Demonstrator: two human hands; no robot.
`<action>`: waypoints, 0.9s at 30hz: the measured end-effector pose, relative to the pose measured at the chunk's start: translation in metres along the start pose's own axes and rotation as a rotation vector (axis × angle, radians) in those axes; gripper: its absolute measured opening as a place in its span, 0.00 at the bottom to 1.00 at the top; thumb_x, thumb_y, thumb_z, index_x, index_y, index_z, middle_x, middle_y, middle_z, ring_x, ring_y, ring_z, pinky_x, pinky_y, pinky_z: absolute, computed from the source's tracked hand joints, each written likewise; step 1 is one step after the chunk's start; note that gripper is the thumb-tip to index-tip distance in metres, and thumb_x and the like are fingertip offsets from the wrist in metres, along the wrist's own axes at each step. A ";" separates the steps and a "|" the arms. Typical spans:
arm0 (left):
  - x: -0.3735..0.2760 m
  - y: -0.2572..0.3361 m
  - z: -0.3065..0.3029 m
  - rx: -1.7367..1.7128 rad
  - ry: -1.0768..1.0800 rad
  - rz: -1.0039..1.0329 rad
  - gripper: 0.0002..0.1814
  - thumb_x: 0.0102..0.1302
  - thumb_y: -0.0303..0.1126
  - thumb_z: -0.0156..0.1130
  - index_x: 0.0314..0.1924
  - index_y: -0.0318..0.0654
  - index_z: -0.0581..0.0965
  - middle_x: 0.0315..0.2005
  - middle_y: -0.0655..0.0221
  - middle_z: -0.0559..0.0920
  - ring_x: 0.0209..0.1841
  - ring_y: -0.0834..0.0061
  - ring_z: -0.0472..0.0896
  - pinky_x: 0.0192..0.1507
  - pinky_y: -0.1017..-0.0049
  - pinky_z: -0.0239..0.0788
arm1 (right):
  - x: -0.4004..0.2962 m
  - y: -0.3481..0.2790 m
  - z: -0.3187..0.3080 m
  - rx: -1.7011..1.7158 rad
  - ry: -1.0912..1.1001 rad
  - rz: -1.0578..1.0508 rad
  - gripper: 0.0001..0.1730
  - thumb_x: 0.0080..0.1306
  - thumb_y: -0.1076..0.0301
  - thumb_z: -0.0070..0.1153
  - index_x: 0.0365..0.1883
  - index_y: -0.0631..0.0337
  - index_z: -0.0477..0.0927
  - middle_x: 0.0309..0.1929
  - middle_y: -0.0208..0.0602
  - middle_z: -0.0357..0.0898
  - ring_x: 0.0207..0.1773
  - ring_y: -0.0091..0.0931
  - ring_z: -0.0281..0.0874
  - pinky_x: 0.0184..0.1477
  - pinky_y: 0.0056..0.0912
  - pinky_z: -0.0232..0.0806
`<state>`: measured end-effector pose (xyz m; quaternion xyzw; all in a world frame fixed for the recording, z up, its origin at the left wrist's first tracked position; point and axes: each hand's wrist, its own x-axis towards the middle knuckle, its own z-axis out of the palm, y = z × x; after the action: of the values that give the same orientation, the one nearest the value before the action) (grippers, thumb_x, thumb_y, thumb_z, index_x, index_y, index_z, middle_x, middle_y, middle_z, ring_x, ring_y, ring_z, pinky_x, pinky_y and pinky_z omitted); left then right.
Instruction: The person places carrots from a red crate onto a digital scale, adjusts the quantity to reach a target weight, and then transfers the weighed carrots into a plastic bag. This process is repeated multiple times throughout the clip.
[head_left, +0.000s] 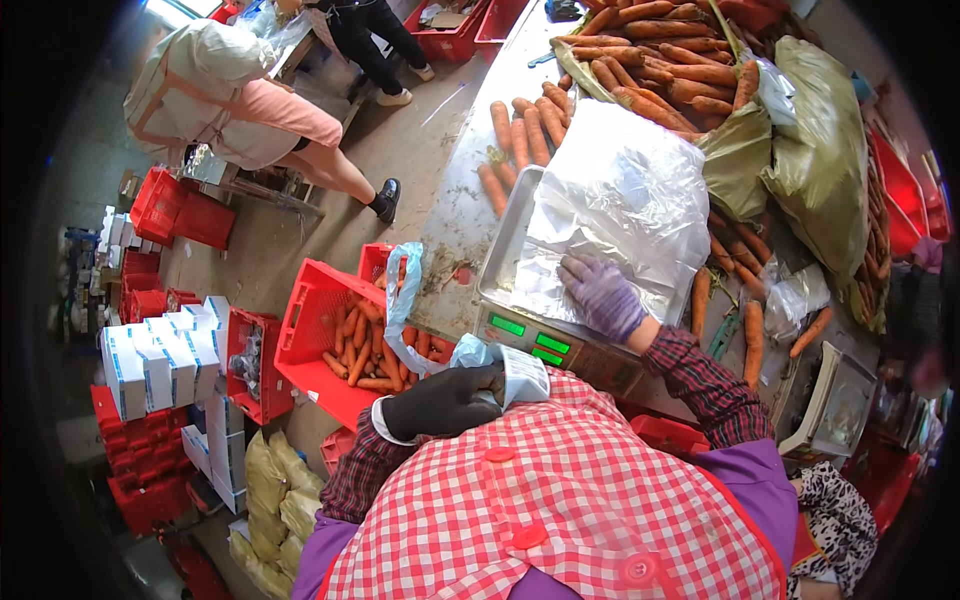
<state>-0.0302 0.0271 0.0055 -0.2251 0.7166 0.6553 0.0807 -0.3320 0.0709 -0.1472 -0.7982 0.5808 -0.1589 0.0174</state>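
My left hand (442, 405), in a black glove with a white cuff, grips a roll of printed labels (525, 376) close to my checked apron. A pale blue backing strip (399, 300) trails up and away from near that hand. My right hand (604, 295), in a purple knit glove, lies palm down on a stack of clear plastic bags (615, 195). The bags cover most of the metal pan (491, 274) of a digital scale (529, 337), whose green displays are lit. Several carrots (534, 135) lie on the table just beyond the pan.
A big heap of carrots (667, 67) spills from a sack at the far right, beside a full greenish sack (821, 150). Left of the table (450, 225) stands a red crate of carrots (367, 345). A co-worker (225, 97) bends at another table. White boxes (150, 360) are stacked at left.
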 end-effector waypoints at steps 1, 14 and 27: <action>-0.002 0.000 0.000 0.066 0.020 0.001 0.13 0.64 0.38 0.62 0.39 0.35 0.77 0.27 0.64 0.78 0.30 0.74 0.75 0.34 0.71 0.66 | -0.006 -0.005 0.001 0.056 0.050 -0.040 0.20 0.62 0.63 0.57 0.53 0.58 0.79 0.57 0.44 0.77 0.59 0.42 0.74 0.62 0.46 0.66; -0.007 -0.005 -0.015 -0.638 0.377 -0.190 0.17 0.65 0.32 0.60 0.51 0.30 0.76 0.39 0.70 0.81 0.40 0.81 0.78 0.42 0.78 0.70 | -0.003 0.014 0.007 0.323 0.200 0.248 0.11 0.62 0.65 0.61 0.39 0.61 0.80 0.39 0.43 0.80 0.43 0.44 0.79 0.45 0.45 0.71; -0.014 -0.024 0.005 -0.442 0.153 -0.240 0.14 0.70 0.36 0.63 0.48 0.33 0.76 0.38 0.71 0.79 0.38 0.83 0.75 0.45 0.80 0.69 | 0.007 0.073 -0.030 1.029 0.052 0.750 0.12 0.70 0.65 0.56 0.42 0.67 0.81 0.32 0.39 0.82 0.34 0.25 0.79 0.42 0.31 0.73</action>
<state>-0.0081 0.0336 -0.0109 -0.3697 0.5282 0.7626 0.0524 -0.4058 0.0449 -0.1330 -0.4259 0.6703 -0.4203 0.4390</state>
